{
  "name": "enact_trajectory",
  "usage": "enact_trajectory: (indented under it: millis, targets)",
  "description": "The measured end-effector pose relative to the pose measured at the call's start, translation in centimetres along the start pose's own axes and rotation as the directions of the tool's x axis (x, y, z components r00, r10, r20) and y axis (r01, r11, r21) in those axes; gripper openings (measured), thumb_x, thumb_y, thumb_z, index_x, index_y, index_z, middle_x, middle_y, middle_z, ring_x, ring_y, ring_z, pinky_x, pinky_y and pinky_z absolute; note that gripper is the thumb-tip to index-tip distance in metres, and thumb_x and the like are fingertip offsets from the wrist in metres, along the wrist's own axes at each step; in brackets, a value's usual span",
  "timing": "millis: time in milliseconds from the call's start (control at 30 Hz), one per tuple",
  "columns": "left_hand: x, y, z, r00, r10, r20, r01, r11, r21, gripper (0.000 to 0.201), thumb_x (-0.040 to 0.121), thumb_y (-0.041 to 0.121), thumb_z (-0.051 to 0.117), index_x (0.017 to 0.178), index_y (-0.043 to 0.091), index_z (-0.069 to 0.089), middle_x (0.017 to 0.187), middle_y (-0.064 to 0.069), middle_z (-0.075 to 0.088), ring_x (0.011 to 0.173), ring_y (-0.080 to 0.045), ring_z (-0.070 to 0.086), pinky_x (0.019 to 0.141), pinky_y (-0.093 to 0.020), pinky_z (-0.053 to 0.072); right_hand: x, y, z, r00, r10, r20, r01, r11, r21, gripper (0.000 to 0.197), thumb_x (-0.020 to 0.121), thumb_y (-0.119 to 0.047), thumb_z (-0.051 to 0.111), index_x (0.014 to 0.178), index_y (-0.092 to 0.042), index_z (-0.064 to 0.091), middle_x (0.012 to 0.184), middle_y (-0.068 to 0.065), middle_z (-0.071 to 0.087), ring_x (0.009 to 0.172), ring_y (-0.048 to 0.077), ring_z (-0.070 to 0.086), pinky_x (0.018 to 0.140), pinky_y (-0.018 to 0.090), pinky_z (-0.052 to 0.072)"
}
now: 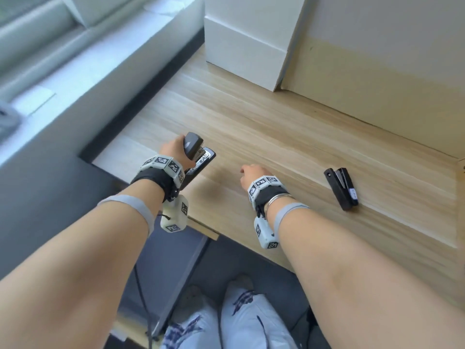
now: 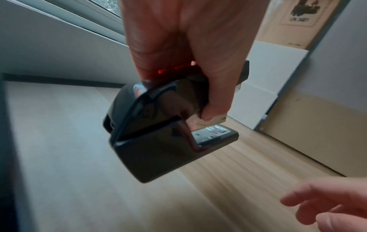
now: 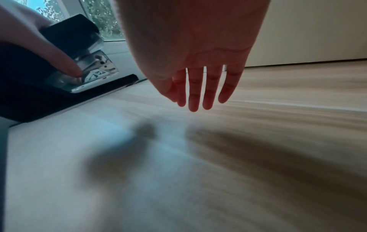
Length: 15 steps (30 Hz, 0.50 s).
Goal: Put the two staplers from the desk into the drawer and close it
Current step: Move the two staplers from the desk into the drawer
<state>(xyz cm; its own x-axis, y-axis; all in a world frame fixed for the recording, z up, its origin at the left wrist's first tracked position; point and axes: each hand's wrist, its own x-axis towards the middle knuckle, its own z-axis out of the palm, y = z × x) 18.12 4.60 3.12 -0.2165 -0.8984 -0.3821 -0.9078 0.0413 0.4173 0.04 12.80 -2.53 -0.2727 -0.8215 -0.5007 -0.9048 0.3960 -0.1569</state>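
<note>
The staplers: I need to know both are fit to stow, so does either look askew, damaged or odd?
Nothing looks damaged. The left hand grips the larger stapler lifted off the desk, tilted only because it is held. The smaller stapler lies on its side by the desk's right end, untouched. The right hand hovers, holding nothing.

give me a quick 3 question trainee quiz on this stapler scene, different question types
1. True or false: the left hand grips the large black stapler with a metal plate.
2. Multiple choice: the small black stapler is A) lying on the light wooden desk, B) in the right hand, C) on top of the white box.
3. Fill in: the right hand's fingers are ____ and hold nothing.

Key: 1 true; 2 A; 3 straight
</note>
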Motion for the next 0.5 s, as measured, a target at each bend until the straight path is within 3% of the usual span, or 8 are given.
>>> enact_trajectory:
  millis: [200, 400, 500]
  targets:
    - [-3.7, -9.7, -1.0, 0.993, -0.119, -0.007, 0.118, 0.987, -0.108, 0.042, 0.072, 0.016, 0.071, 0.109, 0.008, 0.053, 0.103, -0.015, 0.064, 0.084, -0.026, 0.053, 0.077, -0.031, 0.042, -0.9, -5.9, 3.2, 0.993, -0.061, -0.099, 0.057, 0.997, -0.045, 0.037, 0.092, -0.015, 0.047, 0.129, -0.018, 0.053, 0.135, 0.008, 0.049, 0.125, 0.031, 0.046, 0.1, 0.038, 0.041]
    - [-7.3, -19.1, 0.3, 0.968, -0.241, 0.072, 0.251, 0.951, -0.183, 0.032, 0.071, 0.015, 0.068, 0.098, 0.016, 0.051, 0.091, -0.005, 0.058, 0.084, -0.027, 0.055, 0.074, -0.03, 0.04, -0.9, -10.3, 7.1, 0.966, -0.094, -0.242, 0.092, 0.996, -0.021, 0.04, 0.091, -0.014, 0.047, 0.131, -0.018, 0.051, 0.138, 0.006, 0.046, 0.127, 0.028, 0.042, 0.1, 0.039, 0.038]
    - [-8.3, -22.8, 2.1, 0.95, -0.294, 0.107, 0.308, 0.94, -0.147, 0.03, 0.07, 0.014, 0.068, 0.093, 0.015, 0.049, 0.089, -0.005, 0.058, 0.086, -0.028, 0.058, 0.073, -0.029, 0.04, -0.3, -11.1, 8.8, 0.949, -0.074, -0.306, 0.084, 0.996, 0.019, 0.045, 0.091, -0.016, 0.048, 0.136, -0.021, 0.046, 0.149, 0.005, 0.038, 0.138, 0.028, 0.032, 0.108, 0.042, 0.031]
